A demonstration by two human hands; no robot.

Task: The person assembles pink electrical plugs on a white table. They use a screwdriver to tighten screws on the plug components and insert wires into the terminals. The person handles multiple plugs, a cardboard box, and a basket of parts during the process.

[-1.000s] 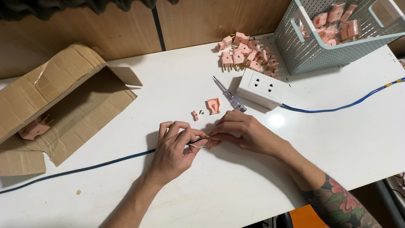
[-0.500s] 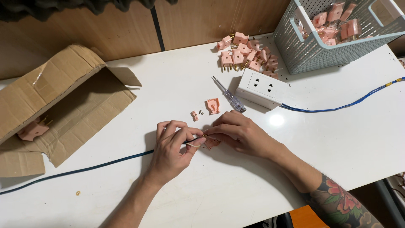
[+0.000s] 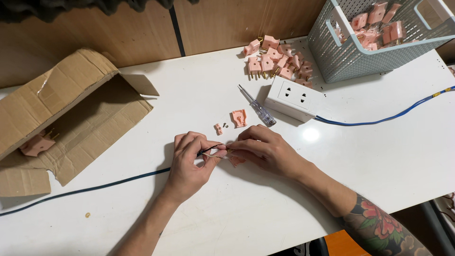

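The left hand (image 3: 189, 159) pinches the bared end of a dark cable (image 3: 95, 186), so the fine wires stay steady, while the right hand (image 3: 263, 149) pinches a pink plug half (image 3: 235, 161) against them, low on the white bench (image 3: 227, 223). The other plug half (image 3: 239, 118), small parts (image 3: 218, 128) and a screwdriver (image 3: 258, 107) lie just beyond, within easy reach.

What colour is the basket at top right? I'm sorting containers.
Pale blue-grey basket, seen in the head view.

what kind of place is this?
Likely a small electrical assembly bench: a pile of pink plug parts, more in a basket, a screwdriver, and both hands working a cable end on a white table.
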